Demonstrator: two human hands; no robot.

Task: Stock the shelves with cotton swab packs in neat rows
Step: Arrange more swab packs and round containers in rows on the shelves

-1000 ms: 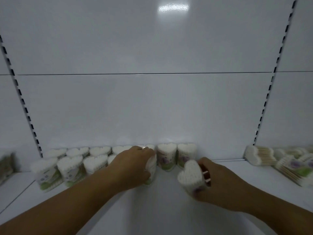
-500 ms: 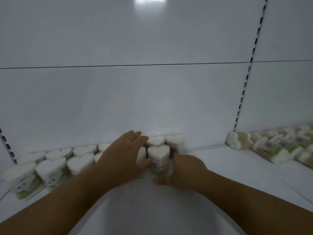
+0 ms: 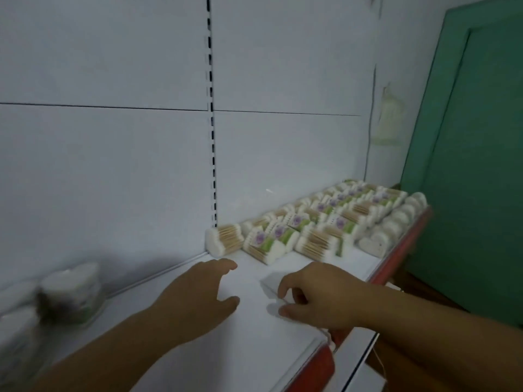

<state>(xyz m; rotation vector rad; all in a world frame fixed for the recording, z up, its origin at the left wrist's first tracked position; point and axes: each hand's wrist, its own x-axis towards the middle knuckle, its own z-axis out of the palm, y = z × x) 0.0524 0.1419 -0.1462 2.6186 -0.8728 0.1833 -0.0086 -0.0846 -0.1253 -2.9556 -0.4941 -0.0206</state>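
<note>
Midway, probably: white heart-shaped swab packs (image 3: 70, 292) stood left of slotted post (image 3: 210, 137), toppled packs (image 3: 325, 222) lay right; left hand (image 3: 198, 301), right hand (image 3: 319, 295) empty, slack-fingered.

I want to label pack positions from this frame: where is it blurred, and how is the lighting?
Head view: the upright packs at far left are smeared by motion blur, outlines unreadable; the lying packs at right are only mildly soft; light is dim and even, no glare; the left hand and right hand cast faint shadows on the shelf.
</note>
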